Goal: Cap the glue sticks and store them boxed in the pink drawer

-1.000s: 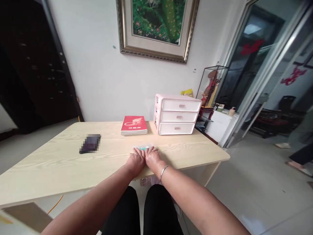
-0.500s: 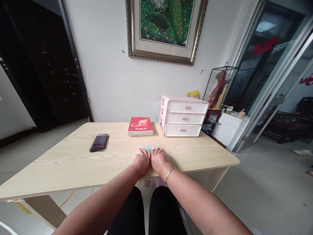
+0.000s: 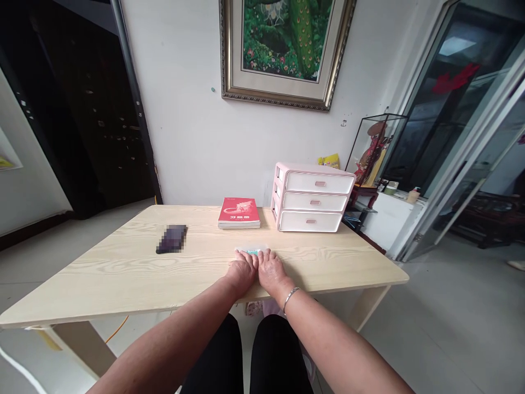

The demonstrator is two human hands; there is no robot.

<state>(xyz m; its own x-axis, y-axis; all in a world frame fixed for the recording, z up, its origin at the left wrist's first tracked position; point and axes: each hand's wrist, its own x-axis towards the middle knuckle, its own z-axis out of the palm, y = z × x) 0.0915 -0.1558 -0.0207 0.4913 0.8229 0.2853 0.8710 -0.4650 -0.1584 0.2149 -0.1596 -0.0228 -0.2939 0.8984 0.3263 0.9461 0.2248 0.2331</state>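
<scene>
A small flat packet (image 3: 253, 252), whitish with a teal patch, lies on the table near its front edge, mostly covered by my fingers. My left hand (image 3: 243, 270) bears on its near left part, fingers bent and pressed together. Right beside it, almost touching, my right hand (image 3: 270, 270) grips the packet's right part in the same way, with a silver bracelet on that wrist. Both thumbs and the packet's near edge are hidden under the hands.
Beyond the hands, a thick red book (image 3: 239, 212) lies on the wooden table (image 3: 123, 268). To its right stands a pink and white drawer unit (image 3: 314, 202) with three closed drawers. A dark blurred-out object (image 3: 172, 239) rests on the left.
The view has turned slightly left, so the scene sits a little further right. My hands stay together on the packet with hardly any movement.
</scene>
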